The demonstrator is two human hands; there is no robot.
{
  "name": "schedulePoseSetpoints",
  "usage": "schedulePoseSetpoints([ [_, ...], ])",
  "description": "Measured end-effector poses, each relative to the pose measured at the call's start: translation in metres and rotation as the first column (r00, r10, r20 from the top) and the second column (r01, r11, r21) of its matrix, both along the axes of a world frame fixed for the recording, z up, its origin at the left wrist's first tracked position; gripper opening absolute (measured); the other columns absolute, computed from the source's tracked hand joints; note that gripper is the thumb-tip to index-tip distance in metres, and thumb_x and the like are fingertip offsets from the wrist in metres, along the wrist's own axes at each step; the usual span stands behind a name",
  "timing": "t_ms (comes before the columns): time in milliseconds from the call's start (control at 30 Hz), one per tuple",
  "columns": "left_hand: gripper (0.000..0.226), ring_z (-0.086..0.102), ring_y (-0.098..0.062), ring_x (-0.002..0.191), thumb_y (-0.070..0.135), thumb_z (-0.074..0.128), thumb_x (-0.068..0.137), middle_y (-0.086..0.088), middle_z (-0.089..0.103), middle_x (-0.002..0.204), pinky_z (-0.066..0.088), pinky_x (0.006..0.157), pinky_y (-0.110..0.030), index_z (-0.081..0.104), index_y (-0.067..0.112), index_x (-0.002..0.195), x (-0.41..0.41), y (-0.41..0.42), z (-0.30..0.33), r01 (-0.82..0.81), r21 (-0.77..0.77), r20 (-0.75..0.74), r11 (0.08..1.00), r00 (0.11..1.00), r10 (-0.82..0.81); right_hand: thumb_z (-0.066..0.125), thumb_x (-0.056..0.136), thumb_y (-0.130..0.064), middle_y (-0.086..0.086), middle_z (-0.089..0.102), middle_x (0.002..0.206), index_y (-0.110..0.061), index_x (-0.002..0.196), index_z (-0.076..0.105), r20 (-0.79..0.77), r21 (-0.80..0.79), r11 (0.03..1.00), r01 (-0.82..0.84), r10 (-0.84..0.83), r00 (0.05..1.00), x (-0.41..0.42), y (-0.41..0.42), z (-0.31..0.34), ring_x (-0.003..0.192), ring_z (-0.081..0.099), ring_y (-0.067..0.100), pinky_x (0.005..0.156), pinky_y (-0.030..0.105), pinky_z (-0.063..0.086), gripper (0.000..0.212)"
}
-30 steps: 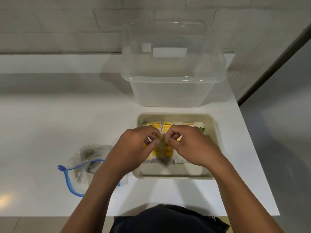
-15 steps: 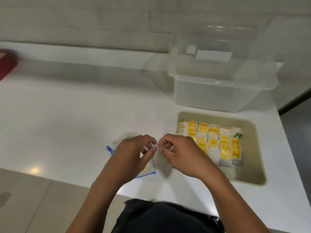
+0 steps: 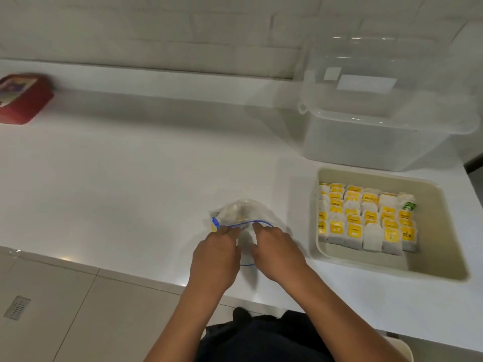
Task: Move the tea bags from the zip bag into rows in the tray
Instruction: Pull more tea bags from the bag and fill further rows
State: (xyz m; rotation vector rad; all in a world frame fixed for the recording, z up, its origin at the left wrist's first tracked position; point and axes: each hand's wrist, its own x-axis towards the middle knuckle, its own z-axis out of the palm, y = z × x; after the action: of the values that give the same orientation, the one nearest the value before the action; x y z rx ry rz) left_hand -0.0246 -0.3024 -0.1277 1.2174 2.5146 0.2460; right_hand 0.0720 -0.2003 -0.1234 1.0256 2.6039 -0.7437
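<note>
Your 2 hands are down at the near edge of the white desk (image 3: 117, 178), both at the mouth of the zip bag (image 3: 243, 212). Your left hand (image 3: 215, 259) has its fingers curled forward at the blue zip strip on the bag's left side, close to the blue slider tab; whether they actually pinch the plastic I cannot tell, because the fingertips are blurred against the bag. Your right hand (image 3: 277, 253) lies just beside the left one, its fingers reaching into or onto the bag's opening where the blue strip loops round; its grasp is likewise too blurred to tell. The 2 hands are nearly touching each other over the bag.

The bag itself is clear and crumpled, lying flat on the desk directly ahead of your fingertips, with some pale contents showing dimly through the plastic; a yellow scrap shows at its left corner.

To the right of your right hand, well clear of it, sits the beige tray (image 3: 444, 267). The tea bags (image 3: 366, 218) inside it stand packed in overlapping rows filling the far and middle part, most with yellow tags, 1 with a green tag at the far right corner. A bare strip of tray floor lies on its near side.

Beyond the tray, farther from you, stands a clear plastic tub (image 3: 371, 137). Far off to the left of your left hand, at the back of the desk, lies a red box (image 3: 23, 100).
</note>
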Motion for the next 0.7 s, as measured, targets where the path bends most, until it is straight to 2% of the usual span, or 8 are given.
schedulePoseSetpoints([
  [100,0.055,0.058,-0.020,0.107,0.021,0.054,0.095,0.008,0.051,0.139,0.049,0.085,-0.032,0.042,0.036,0.146,-0.002,-0.004,-0.009,0.037,-0.015,-0.049,0.999,0.998,-0.038,0.049,0.098,-0.013,0.010,0.063,0.123,-0.012,0.137,0.049,0.009,0.085,0.996,0.026,-0.027,1.000,-0.011,-0.005,-0.004,0.107,0.063,0.031,0.072,0.031,0.040,0.040],
  [233,0.042,0.049,-0.021,0.110,0.020,0.056,0.093,0.005,0.049,0.135,0.039,0.085,-0.030,0.052,0.030,0.133,-0.002,-0.005,-0.015,0.052,-0.057,-0.078,0.997,0.995,-0.056,0.052,0.092,-0.009,0.007,0.069,0.107,-0.014,0.107,0.063,0.044,0.103,0.995,-0.006,0.002,0.999,-0.024,-0.010,-0.007,0.092,0.064,0.027,0.066,0.029,0.035,0.019],
  [300,0.037,0.048,-0.020,0.111,0.018,0.056,0.092,0.006,0.049,0.133,0.038,0.086,-0.029,0.056,0.030,0.127,-0.002,-0.005,-0.016,0.051,-0.047,-0.059,0.998,0.997,-0.054,0.055,0.089,-0.009,0.006,0.068,0.096,-0.017,0.085,0.057,0.035,0.090,0.996,0.013,-0.016,0.999,-0.026,-0.010,-0.011,0.076,0.056,0.024,0.061,0.027,0.034,0.009],
  [400,0.035,0.048,-0.020,0.109,0.016,0.058,0.091,0.005,0.049,0.132,0.040,0.086,-0.027,0.057,0.029,0.123,-0.001,-0.005,-0.017,0.054,-0.016,-0.033,0.998,0.998,-0.054,0.055,0.086,-0.008,-0.002,0.053,0.075,-0.020,0.064,0.038,-0.004,0.099,0.994,0.049,-0.049,0.999,-0.027,-0.009,-0.018,0.066,0.047,0.019,0.047,0.023,0.022,0.030],
  [500,0.040,0.048,-0.020,0.115,0.014,0.059,0.090,0.006,0.047,0.136,0.041,0.086,-0.029,0.055,0.028,0.126,-0.003,-0.003,-0.019,0.091,0.011,-0.040,0.996,0.995,-0.091,0.053,0.088,-0.009,-0.002,0.052,0.075,-0.019,0.069,0.047,-0.033,0.109,0.990,0.084,-0.081,0.996,-0.026,-0.011,-0.022,0.067,0.048,0.019,0.054,0.025,0.030,0.022],
  [567,0.043,0.045,-0.020,0.121,0.013,0.059,0.090,0.006,0.044,0.139,0.039,0.087,-0.028,0.054,0.028,0.129,-0.005,-0.002,-0.022,0.137,0.003,-0.038,0.991,0.990,-0.137,0.050,0.093,-0.009,0.007,0.060,0.090,-0.013,0.092,0.058,-0.046,0.097,0.994,0.050,-0.045,0.998,-0.025,-0.009,-0.024,0.074,0.046,0.022,0.065,0.030,0.036,0.009],
  [633,0.044,0.045,-0.019,0.122,0.012,0.059,0.089,0.006,0.044,0.140,0.038,0.086,-0.028,0.054,0.028,0.130,-0.007,-0.002,-0.024,0.150,0.009,-0.033,0.989,0.988,-0.150,0.048,0.096,-0.009,0.010,0.061,0.098,-0.010,0.105,0.059,-0.048,0.068,0.997,0.028,-0.025,0.999,-0.025,-0.007,-0.025,0.076,0.044,0.023,0.068,0.032,0.037,0.014],
  [700,0.045,0.046,-0.019,0.120,0.011,0.060,0.088,0.006,0.045,0.139,0.039,0.086,-0.027,0.054,0.027,0.130,-0.007,-0.001,-0.026,0.142,0.041,-0.023,0.989,0.990,-0.141,0.048,0.095,-0.010,0.003,0.059,0.088,-0.013,0.096,0.058,-0.072,0.049,0.997,0.059,-0.055,0.996,-0.027,-0.004,-0.026,0.069,0.044,0.018,0.062,0.025,0.035,0.010],
])
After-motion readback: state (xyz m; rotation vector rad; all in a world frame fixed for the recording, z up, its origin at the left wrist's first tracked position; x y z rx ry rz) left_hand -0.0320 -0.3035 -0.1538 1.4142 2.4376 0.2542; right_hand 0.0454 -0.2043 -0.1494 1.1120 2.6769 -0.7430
